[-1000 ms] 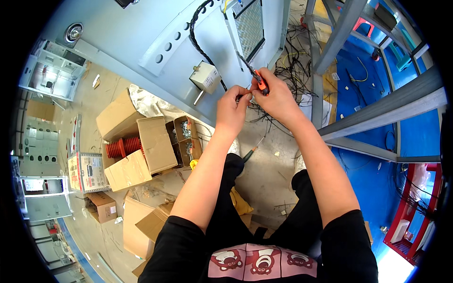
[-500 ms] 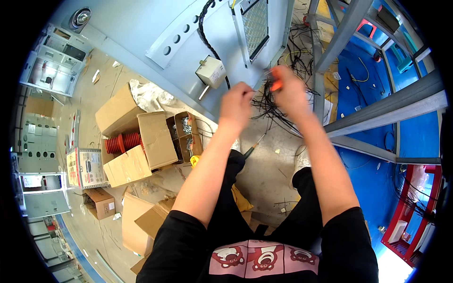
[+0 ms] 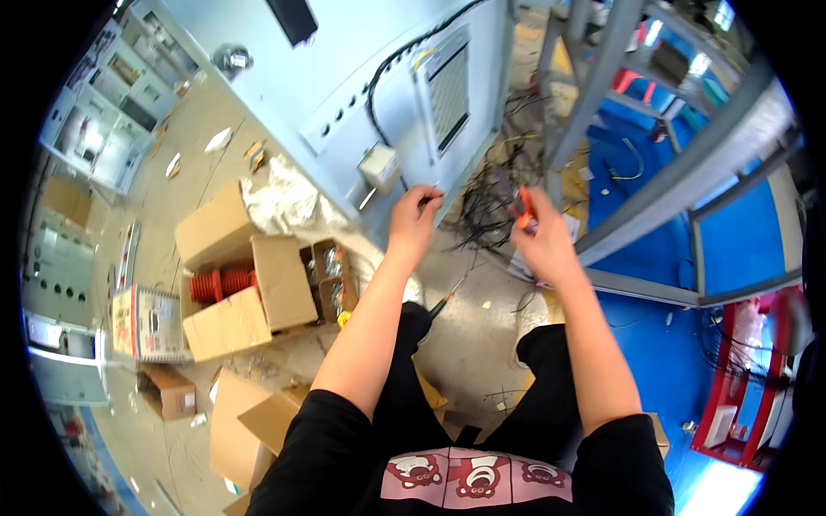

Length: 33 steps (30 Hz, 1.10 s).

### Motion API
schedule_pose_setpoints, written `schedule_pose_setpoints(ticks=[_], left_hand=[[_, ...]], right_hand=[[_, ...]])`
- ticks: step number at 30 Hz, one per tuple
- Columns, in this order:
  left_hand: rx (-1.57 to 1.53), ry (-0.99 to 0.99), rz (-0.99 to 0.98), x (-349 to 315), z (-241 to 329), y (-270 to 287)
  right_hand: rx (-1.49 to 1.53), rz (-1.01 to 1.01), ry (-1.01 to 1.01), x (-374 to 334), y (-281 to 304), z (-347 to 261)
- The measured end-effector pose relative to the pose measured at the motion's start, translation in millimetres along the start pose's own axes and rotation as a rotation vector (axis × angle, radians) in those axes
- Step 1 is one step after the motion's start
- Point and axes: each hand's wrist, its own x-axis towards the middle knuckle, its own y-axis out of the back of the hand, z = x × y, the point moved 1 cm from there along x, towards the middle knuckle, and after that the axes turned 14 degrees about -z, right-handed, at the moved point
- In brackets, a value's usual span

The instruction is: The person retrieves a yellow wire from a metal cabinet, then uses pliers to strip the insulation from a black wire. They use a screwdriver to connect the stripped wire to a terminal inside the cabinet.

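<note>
My left hand point(image 3: 411, 225) is closed in a pinch beside the light-blue metal cabinet panel point(image 3: 284, 103). Between its fingertips is what looks like the end of a thin black wire point(image 3: 424, 204). A black wire bundle point(image 3: 372, 101) runs down the panel, passing behind a small pale box point(image 3: 379, 165) with a metal rod, toward that hand. My right hand point(image 3: 547, 249) grips a red-orange-handled tool that looks like pliers point(image 3: 525, 212); its jaws are blurred. The two hands are apart, with a tangle of black wires point(image 3: 488, 206) on the floor beyond them.
Left of me stand an open carton point(image 3: 228, 331) with red ribbed parts and a divided box of metal hardware point(image 3: 331, 279). A screwdriver point(image 3: 440, 304) lies by my left foot. Grey metal framing point(image 3: 637, 224) rises on the right, near a red rack point(image 3: 731, 378).
My right hand has moved away from the panel and lower with the tool. My left hand stays pinched, slightly lower in view. The whole view has shifted, showing more of the panel.
</note>
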Motion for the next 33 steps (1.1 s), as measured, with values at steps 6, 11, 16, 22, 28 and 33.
schedule_pose_setpoints(ticks=[6,11,16,22,28,33], left_hand=[[0.291,-0.195,0.035,-15,-28,0],[0.410,-0.208,-0.042,-25,-12,1],[0.416,-0.227,0.016,-53,-8,4],[0.354,-0.354,0.090,-99,22,8],[0.323,-0.231,-0.105,-149,40,25],[0.272,-0.116,-0.034,-180,32,53]], right_hand=[[-0.204,-0.035,0.285,-96,70,-121],[-0.684,0.403,0.481,-166,218,-227],[-0.523,0.708,0.479,-185,302,-297],[-0.303,0.374,0.226,-162,302,-258],[-0.307,0.210,-0.273,-228,202,-60],[0.028,0.189,-0.820,-369,84,122]])
